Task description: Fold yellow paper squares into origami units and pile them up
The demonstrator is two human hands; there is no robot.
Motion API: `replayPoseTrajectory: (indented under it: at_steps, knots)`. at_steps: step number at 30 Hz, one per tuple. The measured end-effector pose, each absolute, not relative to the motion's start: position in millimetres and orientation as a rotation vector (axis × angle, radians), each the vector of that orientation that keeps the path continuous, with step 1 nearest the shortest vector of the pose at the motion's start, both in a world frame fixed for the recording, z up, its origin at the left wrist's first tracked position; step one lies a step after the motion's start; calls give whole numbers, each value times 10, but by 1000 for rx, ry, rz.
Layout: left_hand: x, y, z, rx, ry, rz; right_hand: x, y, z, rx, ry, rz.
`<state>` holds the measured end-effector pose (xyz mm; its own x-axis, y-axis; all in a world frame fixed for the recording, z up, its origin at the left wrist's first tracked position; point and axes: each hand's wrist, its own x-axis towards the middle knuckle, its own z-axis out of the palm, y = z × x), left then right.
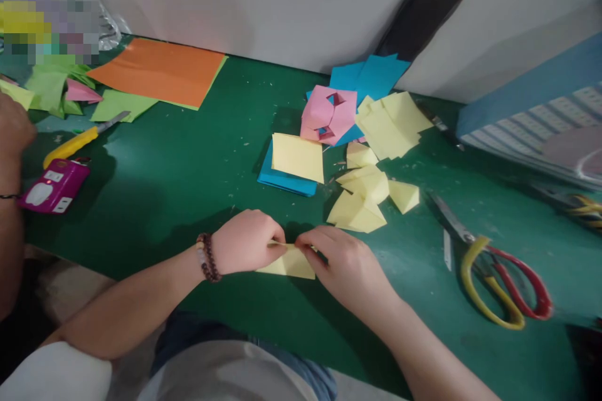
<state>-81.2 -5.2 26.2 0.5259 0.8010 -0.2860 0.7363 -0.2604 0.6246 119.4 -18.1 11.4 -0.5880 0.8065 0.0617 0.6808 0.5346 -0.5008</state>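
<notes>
A small sheet of pale yellow paper (292, 265) lies on the green table close to my body, its far edge raised and pinched. My left hand (247, 241), with a beaded bracelet at the wrist, is closed on that edge from the left. From the right, my right hand (345, 257) pinches the same edge between thumb and fingers. Just beyond sits a yellow paper square (298, 156) on top of folded blue paper (286, 183). Folded yellow paper pieces (362, 194) lie loosely grouped behind my right hand.
A pink folded-paper shape (327, 114) and yellow sheets (392, 122) lie farther back. Scissors (493, 276) rest at right. At left are orange paper (162, 72), a yellow-handled cutter (78, 144), a magenta device (59, 185) and another person's arm (12, 200).
</notes>
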Motion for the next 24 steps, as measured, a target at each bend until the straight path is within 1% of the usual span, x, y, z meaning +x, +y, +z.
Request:
replayPoseTrajectory:
  at_steps: [7, 16, 24]
  knots:
    - [-813, -97, 304, 2114, 1325, 38, 1171, -204, 61, -1105, -2547, 376]
    - [-874, -82, 312, 2229, 1437, -84, 1171, -198, 61, -1003, -2641, 286]
    - [-893, -77, 304, 2306, 1555, -141, 1138, -230, 90, -997, -2704, 169]
